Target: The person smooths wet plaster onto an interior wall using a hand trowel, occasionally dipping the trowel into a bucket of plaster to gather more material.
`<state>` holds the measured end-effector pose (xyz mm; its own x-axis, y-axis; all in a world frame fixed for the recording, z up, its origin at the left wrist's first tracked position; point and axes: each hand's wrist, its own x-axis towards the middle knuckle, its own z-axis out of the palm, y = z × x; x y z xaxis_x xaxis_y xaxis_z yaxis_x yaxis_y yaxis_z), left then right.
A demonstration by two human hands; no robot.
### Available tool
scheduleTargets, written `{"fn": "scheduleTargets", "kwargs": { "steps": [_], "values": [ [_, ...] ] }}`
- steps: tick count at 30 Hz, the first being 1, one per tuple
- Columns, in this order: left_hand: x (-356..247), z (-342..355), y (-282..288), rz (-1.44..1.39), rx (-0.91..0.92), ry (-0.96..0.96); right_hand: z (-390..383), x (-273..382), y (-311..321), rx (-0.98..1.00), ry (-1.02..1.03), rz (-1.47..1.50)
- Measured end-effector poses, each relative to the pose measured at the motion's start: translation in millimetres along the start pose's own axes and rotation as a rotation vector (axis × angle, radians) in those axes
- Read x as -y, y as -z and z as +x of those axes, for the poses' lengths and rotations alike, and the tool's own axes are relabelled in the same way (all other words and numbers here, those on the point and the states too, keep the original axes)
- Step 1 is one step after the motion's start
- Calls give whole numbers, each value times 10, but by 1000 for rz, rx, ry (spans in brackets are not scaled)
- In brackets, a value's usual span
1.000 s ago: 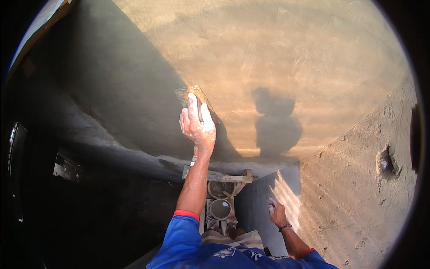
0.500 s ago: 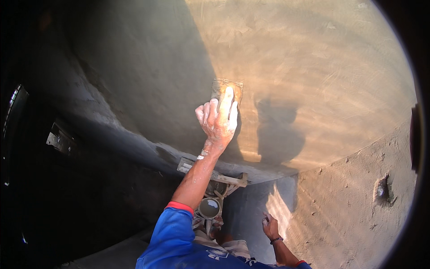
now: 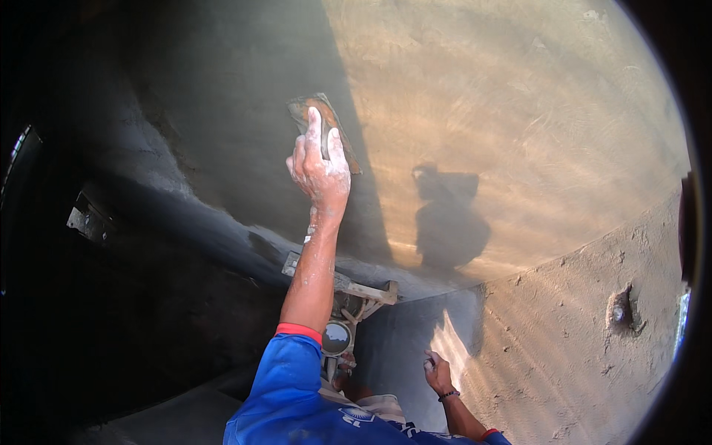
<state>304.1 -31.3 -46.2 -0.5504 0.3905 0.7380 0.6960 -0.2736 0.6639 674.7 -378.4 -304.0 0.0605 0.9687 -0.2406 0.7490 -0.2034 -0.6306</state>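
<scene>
My left hand (image 3: 320, 172) is stretched out against the smooth plastered wall (image 3: 460, 96). It is closed on a plastering trowel (image 3: 342, 139), a thin rectangular plate smeared with brown and grey. The index finger lies along the plate, and the palm hides the grip. The trowel sits tilted on the shaded part of the wall, just left of the sunlit edge. White residue coats the fingers. Low on the right, my right hand (image 3: 439, 373) is beside the grey lower surface, its fingers loosely bent and apart, with nothing visible in them.
Below my left arm stands a round bucket (image 3: 337, 337) holding greyish liquid, next to a wooden frame (image 3: 371, 291). A rough plastered wall (image 3: 549, 356) with a hole (image 3: 621, 311) meets the smooth one at the right. The left side is very dark.
My left hand has moved left and slightly up with the trowel, from the sunlit edge into shade. The trowel has turned from nearly square to slanted. My right hand has barely changed.
</scene>
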Motion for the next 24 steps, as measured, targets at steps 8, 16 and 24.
{"fn": "scheduleTargets", "kwargs": {
  "steps": [8,16,24],
  "values": [
    [-250,-1629,-492,19,259,-213,3,-212,-175,11,-24,3],
    [-434,-1105,-469,-42,91,-104,244,14,45,-1,-20,-31],
    [-801,-1978,-550,-105,357,-380,213,-82,-55,55,-87,27]
  ]
}}
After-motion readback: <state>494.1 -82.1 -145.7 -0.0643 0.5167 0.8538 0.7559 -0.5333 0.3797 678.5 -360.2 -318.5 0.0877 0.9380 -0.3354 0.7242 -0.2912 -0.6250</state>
